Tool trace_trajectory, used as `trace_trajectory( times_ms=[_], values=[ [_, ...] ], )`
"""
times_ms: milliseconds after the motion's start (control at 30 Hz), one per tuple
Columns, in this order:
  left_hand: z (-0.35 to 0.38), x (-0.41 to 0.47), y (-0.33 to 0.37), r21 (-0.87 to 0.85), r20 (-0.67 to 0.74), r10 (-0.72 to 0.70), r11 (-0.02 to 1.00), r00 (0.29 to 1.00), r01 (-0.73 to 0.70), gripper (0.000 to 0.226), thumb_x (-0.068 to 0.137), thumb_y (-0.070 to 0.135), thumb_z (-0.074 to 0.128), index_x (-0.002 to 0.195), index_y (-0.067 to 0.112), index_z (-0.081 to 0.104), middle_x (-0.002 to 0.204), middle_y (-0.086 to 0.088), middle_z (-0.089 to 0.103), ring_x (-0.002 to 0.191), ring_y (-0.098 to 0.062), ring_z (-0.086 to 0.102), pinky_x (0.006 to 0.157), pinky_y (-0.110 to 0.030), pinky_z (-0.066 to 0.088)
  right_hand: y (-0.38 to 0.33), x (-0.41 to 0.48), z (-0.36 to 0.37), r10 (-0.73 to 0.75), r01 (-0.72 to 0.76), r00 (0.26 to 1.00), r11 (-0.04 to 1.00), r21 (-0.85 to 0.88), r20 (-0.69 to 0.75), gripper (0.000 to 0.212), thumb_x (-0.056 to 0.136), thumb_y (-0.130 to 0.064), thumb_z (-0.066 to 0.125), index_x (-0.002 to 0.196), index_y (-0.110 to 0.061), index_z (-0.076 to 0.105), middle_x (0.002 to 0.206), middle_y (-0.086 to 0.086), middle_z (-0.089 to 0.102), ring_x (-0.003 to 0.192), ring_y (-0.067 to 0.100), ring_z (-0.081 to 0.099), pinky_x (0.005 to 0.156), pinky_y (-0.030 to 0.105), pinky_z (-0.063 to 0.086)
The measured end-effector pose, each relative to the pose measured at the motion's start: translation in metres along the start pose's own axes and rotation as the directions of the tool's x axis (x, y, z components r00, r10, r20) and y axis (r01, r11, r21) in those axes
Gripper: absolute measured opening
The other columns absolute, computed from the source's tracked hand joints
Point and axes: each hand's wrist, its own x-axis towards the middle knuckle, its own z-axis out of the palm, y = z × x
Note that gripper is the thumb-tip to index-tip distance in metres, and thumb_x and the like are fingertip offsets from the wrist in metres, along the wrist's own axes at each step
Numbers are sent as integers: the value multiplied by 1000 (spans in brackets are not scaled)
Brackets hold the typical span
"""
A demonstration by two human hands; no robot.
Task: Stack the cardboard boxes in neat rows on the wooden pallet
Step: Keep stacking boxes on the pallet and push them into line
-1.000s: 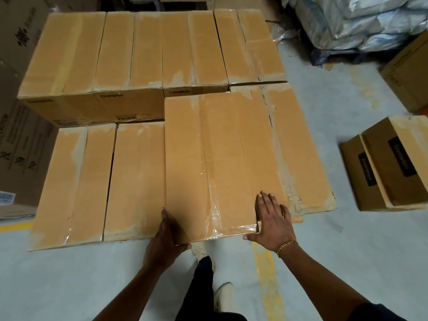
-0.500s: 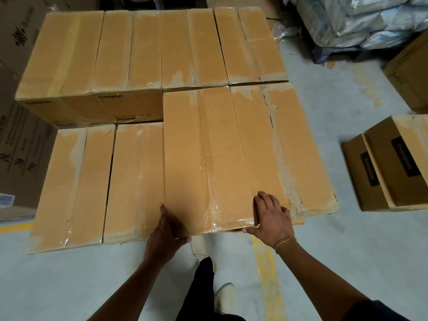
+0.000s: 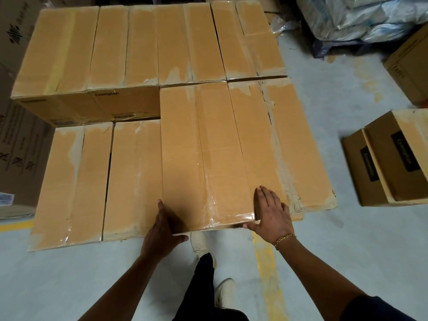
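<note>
Hands both spread, left hand (image 3: 162,230) pressing the upper cardboard box (image 3: 203,154) at its 7 o'clock corner, right hand (image 3: 272,215) pressing its 5 o'clock corner, box lying atop the lower boxes (image 3: 97,181), touching the back row (image 3: 115,47) at 12 o'clock, loose boxes (image 3: 389,163) sitting at 3 o'clock.

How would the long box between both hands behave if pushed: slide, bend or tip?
The long box probably stays stiff: its edges look straight. Lying flat, it seems unlikely to tip. The glossy tape between the left hand and right hand may feel slippery.
</note>
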Motion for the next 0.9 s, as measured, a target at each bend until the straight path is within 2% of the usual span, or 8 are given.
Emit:
trace_trajectory(
  times_ms=[133, 200, 300, 433, 567, 700, 800, 900],
  values=[
    [-6, -3, -3, 29, 17, -6, 1000, 1000, 6, 154, 67, 46, 94, 159, 23, -27, 171, -8, 15, 150, -37, 33, 110, -54, 44, 13, -1, 3, 6, -6, 1000, 999, 50, 5, 128, 72, -82, 63, 162, -19, -3, 171, -5, -3, 157, 18, 0, 123, 44, 16],
    [-9, -3, -4, 62, -7, 16, 998, 1000, -16, 158, 60, 58, 93, 161, 21, -22, 172, -8, 10, 152, -37, 28, 111, -57, 42, 18, 0, 3, -15, 14, 1000, 999, 49, 25, 129, 71, -84, 61, 162, -19, -4, 171, -5, -5, 157, 18, -3, 124, 43, 13],
    [-11, -1, -3, 144, -66, 81, 987, 995, -70, 159, 50, 87, 77, 162, 20, -15, 173, -6, -1, 157, -33, 14, 118, -59, 32, 22, -1, 1, -59, 57, 997, 997, 59, 48, 131, 69, -88, 57, 162, -20, -5, 171, -7, -7, 157, 16, -4, 124, 43, 9],
    [-17, 7, 16, 264, -111, 186, 953, 976, -151, 144, 60, 101, 51, 165, 15, 1, 172, -13, 4, 156, -36, 15, 119, -59, 27, 27, -2, -10, -68, 63, 997, 989, 134, 34, 127, 69, -97, 40, 163, -22, 0, 170, -9, -4, 157, 14, 0, 124, 43, 11],
    [-31, 32, 47, 356, -98, 260, 910, 960, -210, 122, 78, 96, 33, 161, 7, 23, 167, -20, 25, 152, -40, 29, 116, -64, 33, 35, 5, -32, -15, 15, 1000, 978, 207, -3, 112, 79, -92, 33, 163, -24, 2, 171, -7, 3, 156, 14, 8, 123, 43, 14],
    [-44, 55, 106, 371, -79, 288, 897, 954, -240, 108, 85, 87, 32, 162, 12, 21, 170, -12, 18, 156, -31, 20, 124, -57, 21, 54, 11, -56, 54, -43, 998, 964, 264, -38, 111, 77, -93, 22, 163, -25, 6, 170, -8, 7, 155, 14, 13, 122, 43, 18],
    [-48, 65, 147, 364, -31, 367, 871, 930, -331, 103, 86, 82, 25, 163, 14, 24, 171, -9, 19, 156, -28, 20, 124, -51, 19, 68, 10, -70, 129, -98, 989, 935, 341, -71, 111, 76, -93, 21, 163, -24, 11, 170, -7, 13, 155, 14, 15, 121, 43, 23],
    [-38, 70, 192, 313, 30, 426, 855, 904, -413, 97, 86, 77, 31, 162, 18, 28, 170, -4, 21, 156, -23, 22, 123, -44, 18, 91, -3, -83, 216, -157, 972, 884, 439, -87, 112, 75, -94, 22, 163, -24, 14, 169, -8, 17, 154, 13, 18, 120, 43, 25]
  ],
)
